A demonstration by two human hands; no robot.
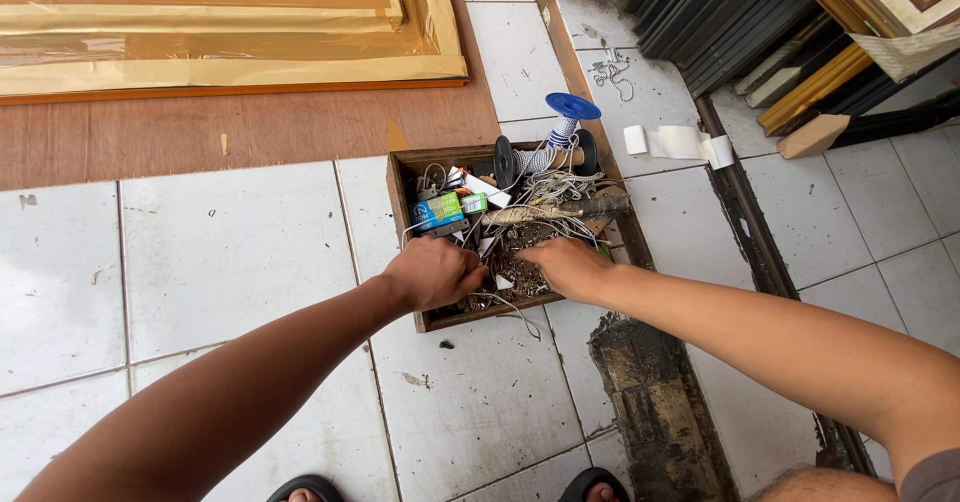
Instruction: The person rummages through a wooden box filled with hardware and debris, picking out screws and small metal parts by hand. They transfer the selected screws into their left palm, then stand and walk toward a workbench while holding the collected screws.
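Observation:
A shallow wooden box (402,194) lies on the white tiled floor, full of small nails, tangled white string, little cartons and a blue spool (570,112) of cord. My left hand (432,272) reaches into the near left part of the box, fingers curled down among the small parts. Over the near right part sits my right hand (566,264), fingertips pressed into the pile of nails. What either hand pinches is hidden under the fingers.
A brown board (250,127) with a gold picture frame (230,37) covers the floor at top left. Stacked frame mouldings (740,22) lean at top right. A white paper strip (680,142) lies beside the box. My sandal tips (310,487) show at the bottom edge.

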